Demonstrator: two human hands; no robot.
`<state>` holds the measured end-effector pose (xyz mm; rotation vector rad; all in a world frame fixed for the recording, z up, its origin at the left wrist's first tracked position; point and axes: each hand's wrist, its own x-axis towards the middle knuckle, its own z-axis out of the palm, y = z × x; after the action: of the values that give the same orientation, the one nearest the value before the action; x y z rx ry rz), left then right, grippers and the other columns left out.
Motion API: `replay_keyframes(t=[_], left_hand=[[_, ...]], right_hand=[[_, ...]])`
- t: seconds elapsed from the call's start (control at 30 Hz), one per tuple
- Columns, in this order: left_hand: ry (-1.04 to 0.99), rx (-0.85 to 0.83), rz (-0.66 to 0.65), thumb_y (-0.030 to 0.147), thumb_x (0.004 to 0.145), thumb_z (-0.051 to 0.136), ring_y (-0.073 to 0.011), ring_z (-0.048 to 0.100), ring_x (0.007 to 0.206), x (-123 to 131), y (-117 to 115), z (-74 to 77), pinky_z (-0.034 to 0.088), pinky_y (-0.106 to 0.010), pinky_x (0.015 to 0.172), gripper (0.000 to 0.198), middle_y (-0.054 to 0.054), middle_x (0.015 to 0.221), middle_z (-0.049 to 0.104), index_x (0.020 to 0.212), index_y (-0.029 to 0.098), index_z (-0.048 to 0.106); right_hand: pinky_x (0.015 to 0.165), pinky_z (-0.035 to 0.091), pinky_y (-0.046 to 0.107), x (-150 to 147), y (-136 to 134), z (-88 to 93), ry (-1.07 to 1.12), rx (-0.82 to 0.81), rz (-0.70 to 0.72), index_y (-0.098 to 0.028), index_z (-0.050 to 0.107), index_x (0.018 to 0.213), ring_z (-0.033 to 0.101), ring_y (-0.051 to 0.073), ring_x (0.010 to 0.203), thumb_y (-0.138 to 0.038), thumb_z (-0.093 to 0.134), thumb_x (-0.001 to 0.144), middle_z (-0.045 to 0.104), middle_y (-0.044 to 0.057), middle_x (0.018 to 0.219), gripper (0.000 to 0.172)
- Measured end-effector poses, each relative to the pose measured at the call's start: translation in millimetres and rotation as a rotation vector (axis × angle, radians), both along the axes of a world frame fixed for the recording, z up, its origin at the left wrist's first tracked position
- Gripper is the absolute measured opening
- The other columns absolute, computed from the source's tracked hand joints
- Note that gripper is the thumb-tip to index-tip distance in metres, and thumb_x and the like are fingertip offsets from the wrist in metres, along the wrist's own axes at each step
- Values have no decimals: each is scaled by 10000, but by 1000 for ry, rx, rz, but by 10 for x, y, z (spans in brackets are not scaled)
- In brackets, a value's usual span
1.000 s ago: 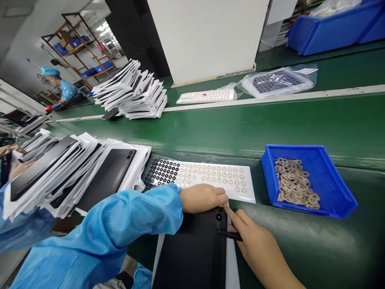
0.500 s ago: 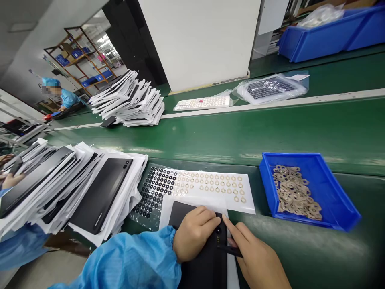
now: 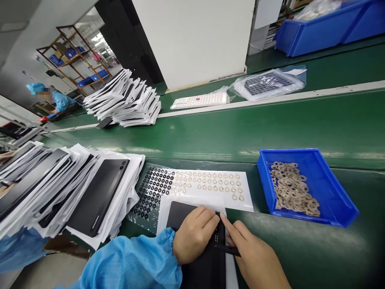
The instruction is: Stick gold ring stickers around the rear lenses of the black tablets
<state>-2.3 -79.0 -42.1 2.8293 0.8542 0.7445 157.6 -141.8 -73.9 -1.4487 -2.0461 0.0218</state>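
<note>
A black tablet back cover [image 3: 207,263] lies on a white sheet in front of me. My left hand [image 3: 195,235] rests on it, fingers curled and pressed together by the camera holes near the top corner; whatever is under the fingertips is hidden. My right hand [image 3: 254,251] is closed around slim black tweezers [image 3: 227,249], which lie across the cover's side, while its index finger reaches the top corner. Small gold contacts show between the hands. Just behind are a sheet of black rings [image 3: 152,186] and a white sheet of pale rings [image 3: 216,182].
A blue bin [image 3: 329,192] of beige rings stands at right. Stacked covers in white sheets [image 3: 105,194] sit at left, with another stack [image 3: 123,100] farther back. Bagged sheets [image 3: 267,84] and large blue bins [image 3: 319,32] are behind. A co-worker [image 3: 57,98] is far left.
The view has shifted slightly, so most things appear a little farther left. Both hands keep nearly the same hold at the cover's top corner. The co-worker's head has turned or leaned.
</note>
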Motion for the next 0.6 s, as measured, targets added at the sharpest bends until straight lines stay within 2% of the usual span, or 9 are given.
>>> replay_keyframes(t=[0.17, 0.4, 0.6], left_hand=[[-46, -18, -8, 139, 1007, 282, -155, 503, 697, -10, -1, -32, 508, -278, 646, 333, -84, 817, 613, 900, 89, 594], [-137, -108, 41, 158, 987, 400, -139, 534, 731, -64, -30, -161, 497, -259, 655, 206, -60, 833, 602, 953, 133, 601], [-91, -55, -34, 138, 992, 369, -150, 534, 712, -40, -2, -66, 513, -275, 630, 225, -78, 824, 623, 991, 101, 591]], right_hand=[[331, 395, 189, 3, -12, -19, -8, 1, 3, -114, 495, 1236, 546, 95, 401, 16, 225, 829, 542, -9, 670, 505], [345, 389, 203, 3, -8, -48, -2, 1, -7, -128, 494, 1244, 547, 99, 409, 14, 228, 841, 553, -5, 689, 503], [347, 354, 206, -7, -4, -26, 7, 15, -18, -130, 508, 1225, 529, 91, 401, 16, 195, 864, 553, -5, 682, 500]])
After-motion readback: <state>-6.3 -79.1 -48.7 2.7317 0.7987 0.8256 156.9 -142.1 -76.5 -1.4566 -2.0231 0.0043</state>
